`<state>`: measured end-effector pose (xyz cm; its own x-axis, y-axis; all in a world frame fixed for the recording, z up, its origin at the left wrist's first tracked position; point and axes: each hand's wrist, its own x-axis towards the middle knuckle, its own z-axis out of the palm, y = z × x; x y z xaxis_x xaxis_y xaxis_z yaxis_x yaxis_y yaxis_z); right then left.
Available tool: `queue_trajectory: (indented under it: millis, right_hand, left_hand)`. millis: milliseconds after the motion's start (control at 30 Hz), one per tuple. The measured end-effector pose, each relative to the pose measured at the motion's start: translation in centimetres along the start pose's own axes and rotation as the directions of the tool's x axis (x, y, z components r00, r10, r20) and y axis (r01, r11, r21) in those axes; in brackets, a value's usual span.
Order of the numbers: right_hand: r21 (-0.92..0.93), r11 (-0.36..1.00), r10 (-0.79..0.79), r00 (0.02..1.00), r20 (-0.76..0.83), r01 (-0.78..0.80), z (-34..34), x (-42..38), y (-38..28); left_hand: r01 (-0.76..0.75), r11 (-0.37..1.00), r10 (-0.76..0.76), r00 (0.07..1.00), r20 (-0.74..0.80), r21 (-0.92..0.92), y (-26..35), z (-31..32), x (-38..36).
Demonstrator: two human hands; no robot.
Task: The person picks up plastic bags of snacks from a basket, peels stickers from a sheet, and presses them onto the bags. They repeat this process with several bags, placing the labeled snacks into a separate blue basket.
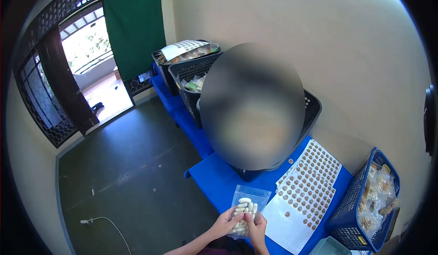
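Observation:
A clear zip bag (252, 193) filled with white oblong pieces is held upright near the bottom centre, above the edge of the blue-covered table (207, 182). My left hand (224, 223) grips its left side, the thumb lying across the front. On the right side my right hand (257, 228) holds the same bag, its thumb also pressed on the front. Both thumbs are close together over the white pieces. To the right of the hands lie white sheets (279, 216) with rows of round brown stickers.
A blue basket (346, 214) of filled bags stands at the right, with a grey-green tray (331, 247) beside it. Dark baskets (182, 95) stand along the wall. A large blurred oval hides the centre. A white cable (107, 218) lies on the floor.

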<state>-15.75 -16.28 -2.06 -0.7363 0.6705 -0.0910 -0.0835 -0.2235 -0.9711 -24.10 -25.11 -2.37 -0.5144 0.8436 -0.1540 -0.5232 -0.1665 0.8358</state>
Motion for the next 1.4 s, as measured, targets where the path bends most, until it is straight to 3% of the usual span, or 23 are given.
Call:
queue_trajectory:
  millis: [233,333,433,533,733,933,967,1100,1200,1333,1367,1400]
  right_hand:
    - [0.181,0.983,0.056,0.997,-0.052,-0.045,1.0,0.2,0.1]
    - [0.064,0.996,0.063,0.997,-0.047,-0.06,0.3,0.6,0.1]
    - [0.037,0.999,0.009,0.999,-0.053,-0.007,0.5,0.7,-0.6]
    - [-0.015,0.998,-0.06,0.995,-0.079,0.059,0.4,0.9,-0.6]
    - [0.036,0.998,-0.044,0.994,-0.103,0.048,-0.4,0.9,-0.9]
    - [0.045,0.994,-0.09,0.983,-0.159,0.098,-1.6,0.8,-1.3]
    - [-0.002,0.995,-0.1,0.983,-0.155,0.101,-2.2,0.8,-1.2]
    - [-0.131,0.984,-0.136,0.985,-0.104,0.122,-4.0,0.3,-3.3]
    - [-0.017,0.991,-0.134,0.971,-0.196,0.134,-5.9,-0.1,-3.3]
    - [-0.005,0.985,-0.166,0.943,-0.288,0.171,-8.6,-1.3,-3.5]
    - [-0.085,0.984,-0.175,0.933,-0.316,0.156,-9.6,-1.7,-3.1]
    - [-0.015,0.987,-0.154,0.933,-0.325,0.158,-10.2,-2.2,-3.5]
  left_hand:
    - [0.009,1.0,-0.008,0.997,0.078,-0.018,0.8,-0.9,0.2]
    - [-0.05,0.999,0.05,0.995,0.087,0.007,1.1,-0.6,0.2]
    - [-0.096,0.982,0.083,0.993,0.088,0.16,0.9,-0.8,0.7]
    - [-0.095,0.976,0.084,0.994,0.064,0.194,1.3,-0.2,0.9]
    - [-0.137,0.967,0.125,0.99,0.07,0.214,0.4,0.3,1.7]
    - [-0.184,0.917,0.173,0.983,0.065,0.355,0.9,2.0,2.2]
    - [-0.226,0.916,0.209,0.974,0.085,0.332,0.7,2.1,2.5]
    - [-0.148,0.973,0.122,0.981,0.149,0.177,0.4,4.1,3.7]
    - [-0.084,0.989,0.056,0.975,0.217,0.124,0.0,6.4,4.3]
    - [-0.075,0.99,0.033,0.949,0.314,0.121,-1.6,8.9,5.0]
    - [-0.06,0.992,0.021,0.946,0.324,0.11,-2.0,9.5,4.9]
    - [-0.049,0.994,0.014,0.943,0.333,0.098,-2.3,10.3,4.8]
